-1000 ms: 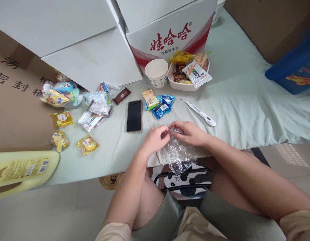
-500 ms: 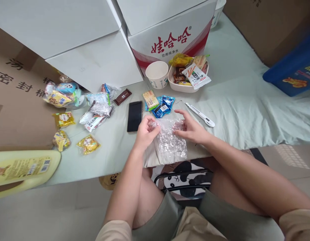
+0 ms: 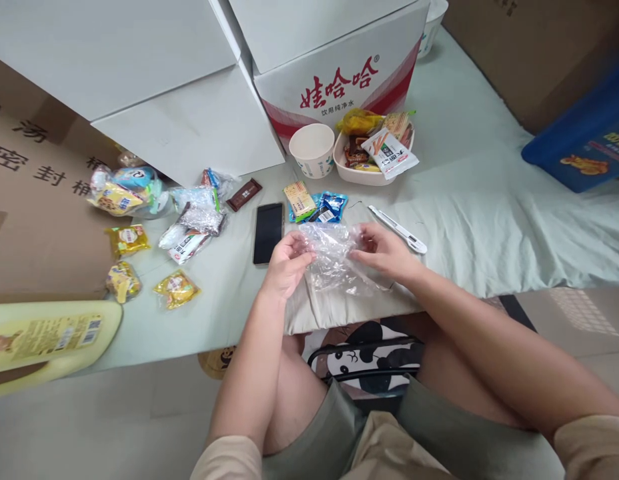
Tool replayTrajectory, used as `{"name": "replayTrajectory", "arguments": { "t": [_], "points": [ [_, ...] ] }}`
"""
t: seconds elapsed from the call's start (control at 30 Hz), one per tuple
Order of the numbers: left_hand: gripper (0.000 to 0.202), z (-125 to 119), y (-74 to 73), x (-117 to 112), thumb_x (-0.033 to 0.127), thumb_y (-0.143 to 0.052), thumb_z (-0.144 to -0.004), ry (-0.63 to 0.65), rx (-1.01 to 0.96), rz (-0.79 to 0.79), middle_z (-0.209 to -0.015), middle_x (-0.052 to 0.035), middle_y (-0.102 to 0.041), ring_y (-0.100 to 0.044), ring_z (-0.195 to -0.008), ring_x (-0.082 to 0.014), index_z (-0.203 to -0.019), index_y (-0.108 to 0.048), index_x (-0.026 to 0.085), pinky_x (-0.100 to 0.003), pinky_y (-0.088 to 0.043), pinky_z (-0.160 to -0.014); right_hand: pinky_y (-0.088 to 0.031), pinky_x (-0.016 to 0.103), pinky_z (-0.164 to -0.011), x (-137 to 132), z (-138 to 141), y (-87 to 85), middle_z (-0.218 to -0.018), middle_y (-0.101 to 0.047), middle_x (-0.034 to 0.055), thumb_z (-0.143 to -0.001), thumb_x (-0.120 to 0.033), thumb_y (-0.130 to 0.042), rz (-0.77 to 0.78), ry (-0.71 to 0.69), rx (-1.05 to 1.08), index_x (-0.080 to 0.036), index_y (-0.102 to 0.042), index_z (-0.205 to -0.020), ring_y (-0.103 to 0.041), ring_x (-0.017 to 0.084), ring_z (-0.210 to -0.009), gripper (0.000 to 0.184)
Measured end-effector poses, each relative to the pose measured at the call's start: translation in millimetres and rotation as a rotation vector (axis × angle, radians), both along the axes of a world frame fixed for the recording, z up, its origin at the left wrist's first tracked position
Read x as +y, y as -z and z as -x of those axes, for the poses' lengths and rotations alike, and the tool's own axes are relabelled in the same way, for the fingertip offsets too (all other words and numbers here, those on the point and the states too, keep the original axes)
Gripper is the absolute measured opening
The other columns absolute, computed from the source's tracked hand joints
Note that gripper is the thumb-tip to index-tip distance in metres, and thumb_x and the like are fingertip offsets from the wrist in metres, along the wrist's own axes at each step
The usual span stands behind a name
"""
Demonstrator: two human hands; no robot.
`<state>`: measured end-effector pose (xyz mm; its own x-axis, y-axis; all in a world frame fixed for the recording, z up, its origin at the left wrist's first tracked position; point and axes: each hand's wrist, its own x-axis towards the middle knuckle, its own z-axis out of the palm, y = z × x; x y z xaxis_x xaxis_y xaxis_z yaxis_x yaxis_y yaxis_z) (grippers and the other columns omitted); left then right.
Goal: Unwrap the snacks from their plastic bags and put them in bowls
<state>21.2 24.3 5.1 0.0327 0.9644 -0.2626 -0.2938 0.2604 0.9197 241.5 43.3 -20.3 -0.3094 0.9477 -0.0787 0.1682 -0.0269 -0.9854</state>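
Clear plastic bag (image 3: 332, 263), one, crinkled: spread between the two hands, over the near edge of the cloth-covered counter (image 3: 484, 227). Left hand (image 3: 288, 263): fingers and thumb closed on the bag's left side. Right hand (image 3: 387, 252): thumb and fingers pinching its right side. Phone (image 3: 268, 233), dark screen up: just left of the left hand. Utility knife (image 3: 398, 230), white: just beyond the right hand. Blue packets (image 3: 334, 203), with one cracker packet (image 3: 298, 200) beside them: beyond the bag, between the hands. Paper cup (image 3: 312, 153) and white bowl (image 3: 357, 175) of wrapped snacks: farther beyond the hands, side by side. Brown bar (image 3: 244, 195): beyond the left hand, to its left. Yellow packets (image 3: 177, 288), three: well left of the left hand.
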Motion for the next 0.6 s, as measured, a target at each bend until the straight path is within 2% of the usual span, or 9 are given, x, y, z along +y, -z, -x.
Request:
{"name": "replayTrajectory", "arguments": {
  "t": [0.07, 0.1, 0.17, 0.23, 0.33, 0.4, 0.5, 0.6],
  "points": [
    [0.043, 3.6, -2.6, -1.6, 0.022, -0.089, -0.053, 0.046, -0.027, -0.036, -0.074, 0.0047, -0.061, -0.058, -0.066, -0.0077, -0.081, -0.057, 0.019, -0.021, -0.050, -0.065, -0.048, 0.036, -0.077, 0.1, 0.3, -1.4, -0.114, -0.059, 0.0121, -0.074, -0.037, -0.066, -0.010, -0.050, -0.029, -0.018, -0.056, -0.089, -0.058, 0.019, -0.090, 0.026],
    [0.044, 5.2, -4.2, -2.7, 0.025, -0.089, -0.053, 0.073, -0.042, -0.035, -0.079, 0.0036, -0.064, -0.061, -0.071, -0.0096, -0.084, -0.058, 0.020, -0.023, -0.052, -0.069, -0.047, 0.034, -0.074, -0.3, 0.8, -2.8, -0.105, -0.060, 0.0097, -0.076, -0.038, -0.063, -0.006, -0.072, -0.012, -0.019, -0.053, -0.083, -0.057, 0.018, -0.084, 0.023],
    [0.051, 7.1, -6.7, -4.6, 0.032, -0.089, -0.054, 0.116, -0.075, -0.002, -0.093, 0.0005, -0.069, -0.067, -0.084, -0.0152, -0.096, -0.060, 0.023, -0.030, -0.056, -0.076, -0.042, 0.030, -0.064, -1.9, 2.1, -6.4, -0.081, -0.056, 0.0022, -0.079, -0.041, -0.060, 0.024, -0.097, 0.033, -0.021, -0.047, -0.080, -0.052, 0.014, -0.070, 0.024],
    [0.058, 7.1, -6.4, -5.1, 0.037, -0.088, -0.056, 0.152, -0.053, 0.056, -0.100, -0.0032, -0.071, -0.070, -0.088, -0.0193, -0.106, -0.061, 0.023, -0.033, -0.058, -0.077, -0.037, 0.028, -0.058, -3.8, 3.4, -9.8, -0.069, -0.048, -0.0026, -0.081, -0.042, -0.059, 0.043, -0.097, 0.037, -0.022, -0.044, -0.078, -0.046, 0.012, -0.063, 0.025],
    [0.046, 4.7, -1.5, -3.0, 0.037, -0.087, -0.060, 0.177, 0.135, 0.141, -0.080, -0.0046, -0.072, -0.070, -0.071, -0.0187, -0.093, -0.064, 0.016, -0.027, -0.054, -0.061, -0.038, 0.027, -0.059, -5.8, 4.0, -11.4, -0.070, -0.052, -0.0027, -0.082, -0.040, -0.058, 0.049, -0.078, 0.028, -0.022, -0.044, -0.081, -0.048, 0.012, -0.063, 0.023],
    [0.038, 3.3, 2.2, -1.2, 0.037, -0.084, -0.064, 0.152, 0.246, 0.157, -0.069, -0.0027, -0.070, -0.068, -0.061, -0.0172, -0.086, -0.064, 0.016, -0.023, -0.049, -0.052, -0.039, 0.027, -0.058, -6.3, 3.3, -9.4, -0.069, -0.055, -0.0031, -0.085, -0.041, -0.055, 0.068, -0.079, 0.057, -0.023, -0.043, -0.086, -0.051, 0.012, -0.062, 0.022],
    [0.037, 4.0, 3.6, -0.7, 0.040, -0.080, -0.069, 0.123, 0.284, 0.143, -0.066, -0.0009, -0.071, -0.069, -0.058, -0.0172, -0.094, -0.063, 0.019, -0.023, -0.048, -0.049, -0.038, 0.027, -0.054, -6.3, 1.5, -4.7, -0.064, -0.054, -0.0059, -0.087, -0.044, -0.056, 0.091, -0.137, 0.090, -0.023, -0.044, -0.100, -0.050, 0.012, -0.056, 0.028],
    [0.046, 7.3, 0.3, -3.1, 0.040, -0.079, -0.070, 0.204, 0.256, 0.145, -0.067, -0.0011, -0.072, -0.071, -0.060, -0.0193, -0.108, -0.062, 0.020, -0.024, -0.050, -0.052, -0.035, 0.027, -0.052, -6.2, 0.0, -3.2, -0.060, -0.050, -0.0072, -0.085, -0.042, -0.056, 0.024, -0.165, 0.036, -0.021, -0.047, -0.103, -0.047, 0.012, -0.053, 0.029]
  ]
}}
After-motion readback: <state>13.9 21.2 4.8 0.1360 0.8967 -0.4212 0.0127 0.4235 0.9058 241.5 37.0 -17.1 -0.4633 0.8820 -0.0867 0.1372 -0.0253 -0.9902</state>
